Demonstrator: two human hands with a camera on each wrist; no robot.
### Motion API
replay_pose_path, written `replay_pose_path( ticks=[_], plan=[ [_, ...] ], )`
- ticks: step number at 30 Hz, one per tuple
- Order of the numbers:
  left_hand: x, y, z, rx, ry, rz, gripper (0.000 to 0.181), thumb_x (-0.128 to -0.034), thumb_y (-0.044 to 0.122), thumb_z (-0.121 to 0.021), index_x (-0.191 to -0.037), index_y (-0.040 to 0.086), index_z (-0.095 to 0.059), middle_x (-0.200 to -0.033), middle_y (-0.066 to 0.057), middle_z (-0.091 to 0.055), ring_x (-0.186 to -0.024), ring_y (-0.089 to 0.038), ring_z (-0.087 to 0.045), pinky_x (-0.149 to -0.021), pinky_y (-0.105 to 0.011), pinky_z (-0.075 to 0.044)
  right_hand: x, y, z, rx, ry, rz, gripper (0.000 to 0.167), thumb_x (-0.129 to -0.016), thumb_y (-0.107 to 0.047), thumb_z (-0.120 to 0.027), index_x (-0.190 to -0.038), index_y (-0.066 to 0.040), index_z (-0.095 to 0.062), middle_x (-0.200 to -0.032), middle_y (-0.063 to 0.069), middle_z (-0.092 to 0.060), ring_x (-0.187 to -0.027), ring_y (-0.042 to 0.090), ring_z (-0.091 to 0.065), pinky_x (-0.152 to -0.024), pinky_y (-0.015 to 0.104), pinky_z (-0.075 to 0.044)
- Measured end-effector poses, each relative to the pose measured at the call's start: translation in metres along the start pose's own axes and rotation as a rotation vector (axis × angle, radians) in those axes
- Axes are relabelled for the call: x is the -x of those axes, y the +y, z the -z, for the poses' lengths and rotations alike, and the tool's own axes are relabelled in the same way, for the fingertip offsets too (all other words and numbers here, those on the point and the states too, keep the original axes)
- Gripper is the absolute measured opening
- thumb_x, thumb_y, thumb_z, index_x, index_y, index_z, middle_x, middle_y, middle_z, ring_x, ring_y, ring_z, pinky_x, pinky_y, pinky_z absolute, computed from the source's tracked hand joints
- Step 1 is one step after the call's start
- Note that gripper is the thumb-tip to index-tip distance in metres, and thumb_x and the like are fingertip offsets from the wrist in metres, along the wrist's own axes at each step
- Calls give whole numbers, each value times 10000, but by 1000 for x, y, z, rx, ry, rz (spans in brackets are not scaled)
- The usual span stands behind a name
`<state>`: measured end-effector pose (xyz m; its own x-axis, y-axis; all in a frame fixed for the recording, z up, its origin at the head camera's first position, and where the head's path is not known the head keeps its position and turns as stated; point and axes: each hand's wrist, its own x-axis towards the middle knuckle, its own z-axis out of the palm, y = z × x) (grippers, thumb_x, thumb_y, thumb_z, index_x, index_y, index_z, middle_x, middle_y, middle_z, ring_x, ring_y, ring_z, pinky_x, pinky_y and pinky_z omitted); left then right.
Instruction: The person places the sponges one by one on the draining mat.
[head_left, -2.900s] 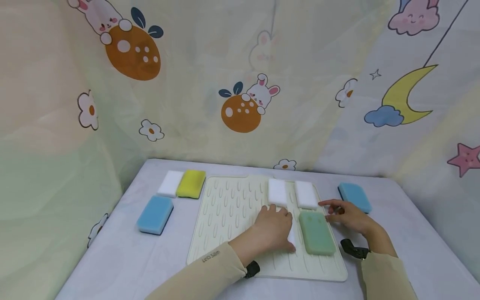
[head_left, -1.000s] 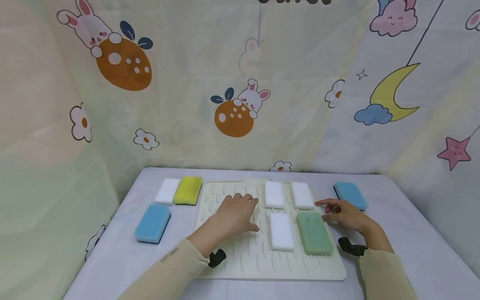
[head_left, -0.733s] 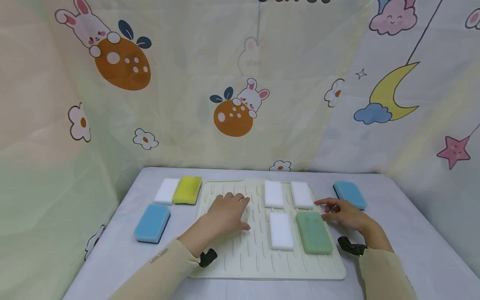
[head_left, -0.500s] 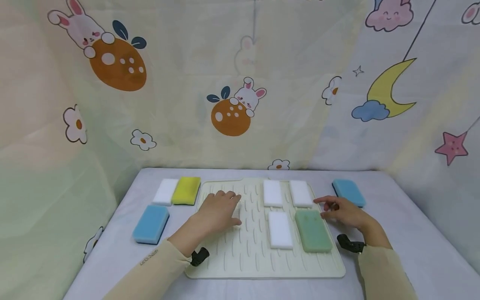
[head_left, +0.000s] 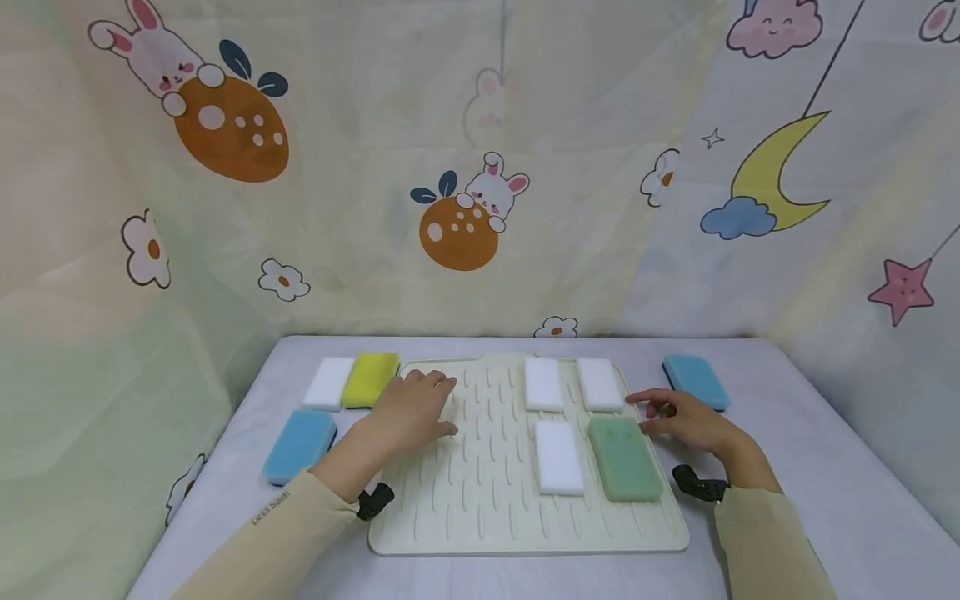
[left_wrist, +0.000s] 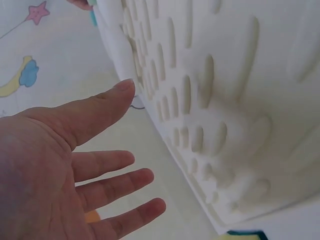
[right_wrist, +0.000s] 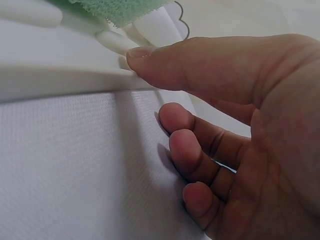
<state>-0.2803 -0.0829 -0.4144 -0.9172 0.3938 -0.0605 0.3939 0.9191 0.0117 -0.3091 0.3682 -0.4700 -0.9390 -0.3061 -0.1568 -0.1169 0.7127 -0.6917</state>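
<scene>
A cream ribbed mat point(head_left: 487, 500) lies on the table. My left hand point(head_left: 408, 412) hovers over its left side, thumb and fingers spread with nothing between them; the left wrist view shows the palm bare. My right hand point(head_left: 693, 427) is at the mat's right edge. Its thumb point(right_wrist: 165, 65) touches the mat's rim, the index finger reaches toward a white sponge point(head_left: 600, 385), and the other fingers are loosely bent over the cloth. A green sponge point(head_left: 625, 458) lies beside that hand. Two more white sponges, one far point(head_left: 543, 383) and one near point(head_left: 558, 458), lie left of these.
Left of the mat are a yellow sponge point(head_left: 367, 379), partly behind my left hand, a white sponge point(head_left: 327, 383) and a blue sponge point(head_left: 300, 446). Another blue sponge point(head_left: 695, 381) sits beyond my right hand. A patterned fabric wall point(head_left: 360, 250) rises behind the table.
My left hand has come off the near white sponge and moved left across the mat toward the yellow sponge. My right hand has stayed at the mat's edge. The head view has shifted slightly.
</scene>
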Motion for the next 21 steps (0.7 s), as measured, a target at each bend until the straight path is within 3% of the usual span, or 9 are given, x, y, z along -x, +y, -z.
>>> replay_pose_path(
  ticks=[7,21],
  plan=[
    [1,-19,5,-45,1,16,738,-908,459,-781,-1493,81,-538,-1492,-105,-561,-1342,-394,-532,-1061,-590,-465,1,3,-1,-8,7,3,518,-916,-192,-773,-1401,-79,-629,-1037,87,-601,-810,164,-502,-666,256,-428],
    [-2,-64,18,2,-22,115,796,-858,359,-847,-1506,39,-513,-1526,-165,-520,-1354,-466,-497,-1047,-649,-437,0,2,1,-10,5,6,520,-913,-207,-777,-1396,-76,-633,-1030,91,-599,-795,157,-503,-666,256,-434]
  ],
)
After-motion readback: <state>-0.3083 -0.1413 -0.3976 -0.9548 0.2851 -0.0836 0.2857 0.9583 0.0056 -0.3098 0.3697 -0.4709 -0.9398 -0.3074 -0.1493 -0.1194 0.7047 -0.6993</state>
